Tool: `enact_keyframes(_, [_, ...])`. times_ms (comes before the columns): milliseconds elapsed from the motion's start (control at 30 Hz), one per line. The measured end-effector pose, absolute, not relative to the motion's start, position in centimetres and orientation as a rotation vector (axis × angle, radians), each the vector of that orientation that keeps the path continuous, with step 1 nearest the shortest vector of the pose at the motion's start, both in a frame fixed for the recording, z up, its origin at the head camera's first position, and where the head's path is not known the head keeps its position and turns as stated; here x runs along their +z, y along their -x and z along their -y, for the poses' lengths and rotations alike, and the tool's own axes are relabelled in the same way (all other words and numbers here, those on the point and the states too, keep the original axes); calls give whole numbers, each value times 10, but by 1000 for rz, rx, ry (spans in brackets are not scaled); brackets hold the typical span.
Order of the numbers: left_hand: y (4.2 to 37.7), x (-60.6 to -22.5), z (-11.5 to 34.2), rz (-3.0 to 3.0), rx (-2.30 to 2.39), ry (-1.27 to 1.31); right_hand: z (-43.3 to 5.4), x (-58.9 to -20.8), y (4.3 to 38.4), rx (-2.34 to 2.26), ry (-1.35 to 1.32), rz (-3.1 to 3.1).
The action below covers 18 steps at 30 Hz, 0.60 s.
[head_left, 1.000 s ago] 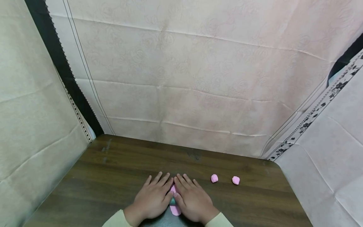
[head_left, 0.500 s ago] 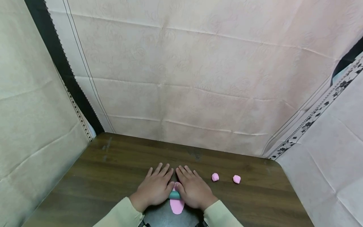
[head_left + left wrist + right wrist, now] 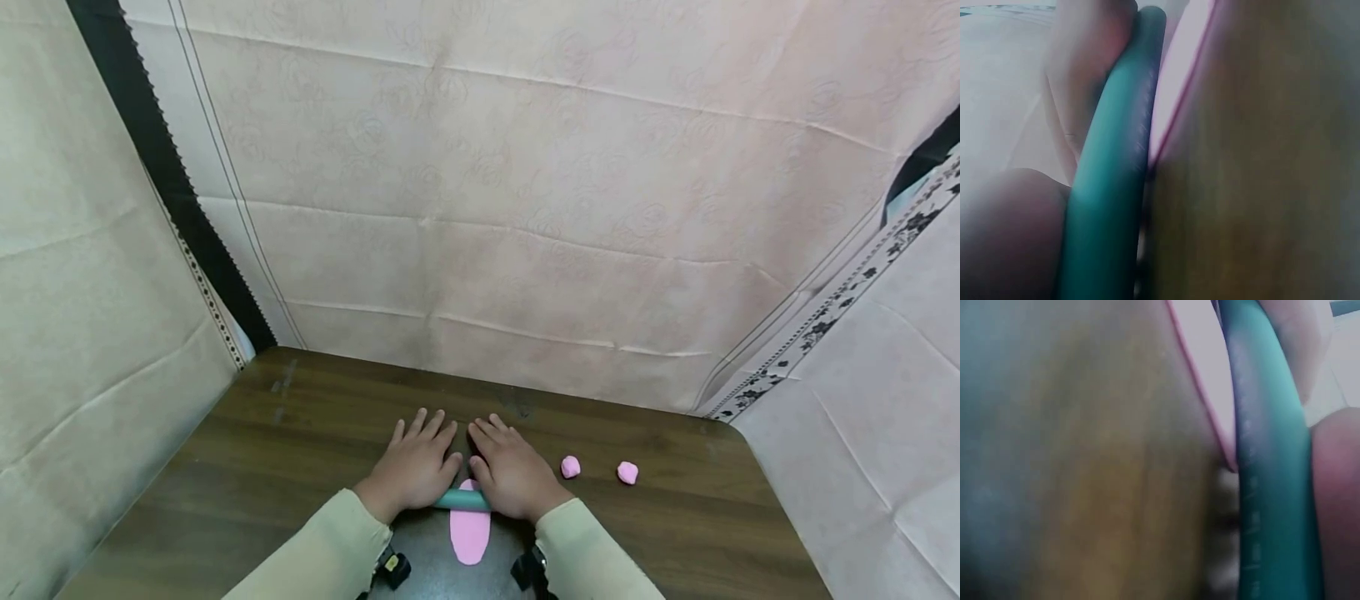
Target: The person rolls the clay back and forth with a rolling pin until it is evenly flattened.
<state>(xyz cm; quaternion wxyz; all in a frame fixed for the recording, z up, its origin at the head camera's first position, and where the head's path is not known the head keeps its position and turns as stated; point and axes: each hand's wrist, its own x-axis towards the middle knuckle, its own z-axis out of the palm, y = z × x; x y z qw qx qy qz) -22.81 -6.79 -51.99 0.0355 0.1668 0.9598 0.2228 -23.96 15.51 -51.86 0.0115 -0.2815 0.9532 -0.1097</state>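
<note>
A teal rolling pin (image 3: 462, 500) lies crosswise over a flat, elongated piece of pink modelling dough (image 3: 470, 537). My left hand (image 3: 415, 467) rests palm down on the pin's left part, fingers extended forward. On its right part lies my right hand (image 3: 516, 471), also with extended fingers. In the left wrist view the pin (image 3: 1110, 156) touches the edge of the pink dough (image 3: 1179, 75). Faint markings run along the pin (image 3: 1272, 450) in the right wrist view. The hands cover both pin ends in the head view. Beneath the dough is a dark, smooth board (image 3: 427, 550).
Two small pink dough lumps (image 3: 571, 467) (image 3: 627, 472) sit right of the right hand on the brown wooden table (image 3: 322, 450). Pale cloth (image 3: 480, 192) hangs behind the table and along both sides. Black wrist devices (image 3: 395, 568) show below both sleeves.
Both hands have moved forward, away from the body, rolling the pin toward the far end of the dough. More of the dough shows on the near side. The two lumps stay put.
</note>
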Motion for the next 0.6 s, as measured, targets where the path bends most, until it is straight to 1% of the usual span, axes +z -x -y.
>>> enact_keyframes(300, [251,-518,66,-2956,677,-485,-157,-515,256,-370,871,-2987])
enact_keyframes(600, [259,-520,66,-2954,675,-470,-157,-520,262,-388,866,-2986])
